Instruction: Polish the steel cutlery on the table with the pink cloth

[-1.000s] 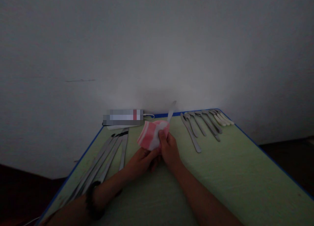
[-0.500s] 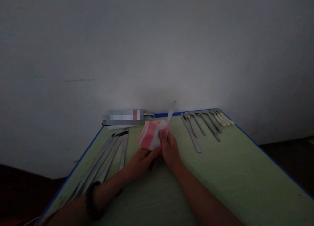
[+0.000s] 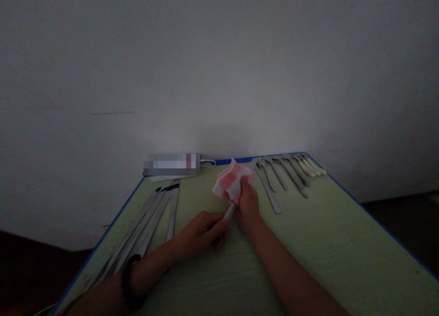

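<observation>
My left hand [image 3: 206,229], with a dark bracelet at its wrist, is closed on the handle of a metal table knife [image 3: 229,211]. My right hand [image 3: 249,204] pinches a pink and white checked cloth [image 3: 233,181], its thumb on top. The cloth is wrapped round the knife just beyond the handle and hides most of the blade. Both hands are above the green table [image 3: 212,279], close together.
Forks, spoons and other metal cutlery [image 3: 269,188] lie in a row at the back right, beside several white-handled pieces [image 3: 307,167]. Long flat metal utensils [image 3: 151,224] lie on the left. A pixelated box-like item [image 3: 173,164] stands against the wall.
The cloth and my right hand have moved slightly right, up along the knife. The handle now shows between my hands, and the blade that stuck out above the cloth is mostly covered.
</observation>
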